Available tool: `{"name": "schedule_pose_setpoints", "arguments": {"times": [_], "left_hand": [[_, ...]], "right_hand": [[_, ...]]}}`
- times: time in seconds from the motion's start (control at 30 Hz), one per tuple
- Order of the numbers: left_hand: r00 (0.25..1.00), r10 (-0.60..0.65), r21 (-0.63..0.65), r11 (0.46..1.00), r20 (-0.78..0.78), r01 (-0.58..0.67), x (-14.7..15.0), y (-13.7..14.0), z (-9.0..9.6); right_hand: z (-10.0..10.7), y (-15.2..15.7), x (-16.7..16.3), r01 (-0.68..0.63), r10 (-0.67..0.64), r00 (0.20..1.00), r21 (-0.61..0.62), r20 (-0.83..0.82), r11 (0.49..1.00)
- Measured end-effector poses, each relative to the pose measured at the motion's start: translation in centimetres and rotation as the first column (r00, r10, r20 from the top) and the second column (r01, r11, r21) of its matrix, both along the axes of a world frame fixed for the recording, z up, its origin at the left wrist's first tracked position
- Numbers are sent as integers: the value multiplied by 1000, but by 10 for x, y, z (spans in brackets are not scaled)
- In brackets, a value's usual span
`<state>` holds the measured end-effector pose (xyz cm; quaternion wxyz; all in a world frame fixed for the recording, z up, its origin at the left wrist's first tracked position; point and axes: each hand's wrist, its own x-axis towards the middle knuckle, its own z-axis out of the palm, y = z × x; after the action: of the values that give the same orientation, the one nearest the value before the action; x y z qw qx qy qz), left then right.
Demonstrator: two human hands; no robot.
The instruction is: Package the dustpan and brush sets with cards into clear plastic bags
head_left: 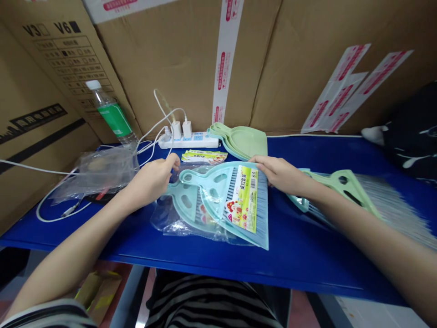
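A light-blue dustpan (215,182) with a blue-bristled brush (262,200) and a printed card label (244,200) lies tilted over the desk. My right hand (278,173) is closed on its upper right corner. Under it is a second light-blue dustpan (184,205) inside a clear plastic bag (167,223). My left hand (153,180) is closed beside the handle ends, its fingertips curled at the bag's upper edge. What those fingers pinch is too hidden to tell.
Stacked green dustpans (251,141) and spare card labels (205,156) lie behind, near a power strip (191,141). Brushes (392,205) lie right under my forearm. Clear bags (102,168), cables and a bottle (114,118) stand left. Cardboard (180,54) walls the blue desk (290,259).
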<state>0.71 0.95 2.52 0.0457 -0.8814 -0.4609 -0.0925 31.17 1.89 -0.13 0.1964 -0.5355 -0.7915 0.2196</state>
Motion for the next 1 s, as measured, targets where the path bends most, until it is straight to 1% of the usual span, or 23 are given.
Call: {"name": "schedule_pose_setpoints", "arguments": {"times": [0.07,0.13,0.27,0.37,0.5,0.6,0.67,0.8,0.87,1.0], "left_hand": [[998,46,-61,997,30,-45,2,-1,3],[994,98,-95,991,48,-93,3,-1,4],[988,153,-75,986,20,-152,3,0,4],[988,153,-71,986,3,-152,2,1,3],[982,177,-64,983,58,-173,4,0,5],[976,169,-116,981,138,-153,6,0,4],[973,158,-160,978,170,-131,6,0,2],[967,130,-231,970,221,-77,6,2,-1],[966,120,-245,967,228,-62,4,4,-1],[974,122,-285,957,193,-63,1,6,1]], "right_hand": [[-1,0,1,-16,17,1000,10,-21,1000],[-2,0,1,-28,29,999,12,-40,1000],[-4,-1,0,-35,35,997,-10,-64,999],[-5,-2,0,-47,46,996,-12,-79,999],[-4,-4,-3,-31,27,996,-43,-90,999],[-2,-6,-7,-11,-1,994,-101,-111,995],[-2,-7,-9,-25,7,991,-133,-135,991],[-5,-8,-11,-59,36,986,-138,-163,989],[-7,-7,-11,-59,35,985,-137,-170,989],[-9,-4,-10,-57,28,976,-131,-216,990]]}}
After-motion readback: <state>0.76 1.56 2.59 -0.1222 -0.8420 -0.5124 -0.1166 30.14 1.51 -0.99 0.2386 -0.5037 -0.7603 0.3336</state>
